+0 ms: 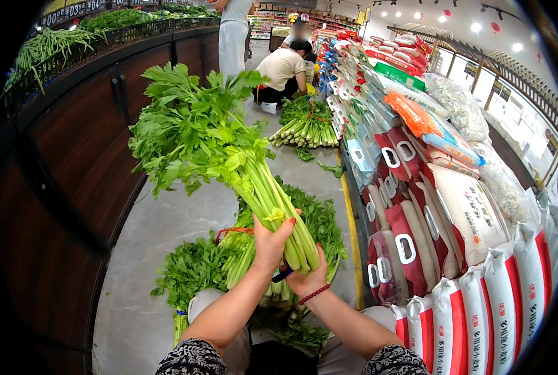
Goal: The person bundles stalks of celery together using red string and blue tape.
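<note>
A bunch of leafy celery (274, 197) is held up between my two hands, its leaves toward the upper left and its cut stalk ends toward me. My left hand (268, 240) grips the stalks partway along. The cut ends rest against my right hand (310, 276), which cups them from the right and below. A dark blue band (282, 274) shows between my hands; what it is fixed to is hidden. On the floor under the held bunch lies a larger pile of celery (318, 213), partly tied with a red strap (232, 230). Beside my left knee are more leafy stalks (192, 267) with a blue tie.
A dark wooden vegetable stand (68, 154) lines the left, with long green beans (56, 44) on top. Stacked rice bags (466, 206) and white-and-red sacks (485, 304) line the right. Another tied celery pile (307, 124) lies ahead, near a crouching person (281, 68) and a standing person (234, 37).
</note>
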`<state>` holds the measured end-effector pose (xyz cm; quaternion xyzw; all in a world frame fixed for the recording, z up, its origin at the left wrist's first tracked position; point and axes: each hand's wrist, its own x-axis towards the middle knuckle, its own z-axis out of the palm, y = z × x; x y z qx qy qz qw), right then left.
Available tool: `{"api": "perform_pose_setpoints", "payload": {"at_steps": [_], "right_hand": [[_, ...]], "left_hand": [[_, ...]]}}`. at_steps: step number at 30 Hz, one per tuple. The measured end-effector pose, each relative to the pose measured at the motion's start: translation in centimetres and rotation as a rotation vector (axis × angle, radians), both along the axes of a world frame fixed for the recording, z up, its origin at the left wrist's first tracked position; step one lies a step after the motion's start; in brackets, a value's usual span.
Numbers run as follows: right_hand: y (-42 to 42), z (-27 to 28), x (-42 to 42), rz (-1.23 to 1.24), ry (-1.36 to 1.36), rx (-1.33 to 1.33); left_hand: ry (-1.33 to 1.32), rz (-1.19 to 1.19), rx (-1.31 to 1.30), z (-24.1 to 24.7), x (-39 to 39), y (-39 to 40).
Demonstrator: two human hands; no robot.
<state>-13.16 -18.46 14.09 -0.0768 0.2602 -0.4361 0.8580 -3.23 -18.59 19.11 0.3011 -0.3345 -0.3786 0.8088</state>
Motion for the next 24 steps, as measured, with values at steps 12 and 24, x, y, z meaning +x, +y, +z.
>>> {"api": "perform_pose_setpoints", "payload": {"at_steps": [12, 24], "right_hand": [[0.5, -0.6, 0.6, -0.075, 0.054, -0.192], [0.8, -0.8, -0.2, -0.095, -0.061, -0.228]], "left_hand": [[0.022, -0.065, 0.013, 0.7, 0.3, 1.3], [0.094, -0.199, 0.011, 0.6, 0.2, 1.8]]}}
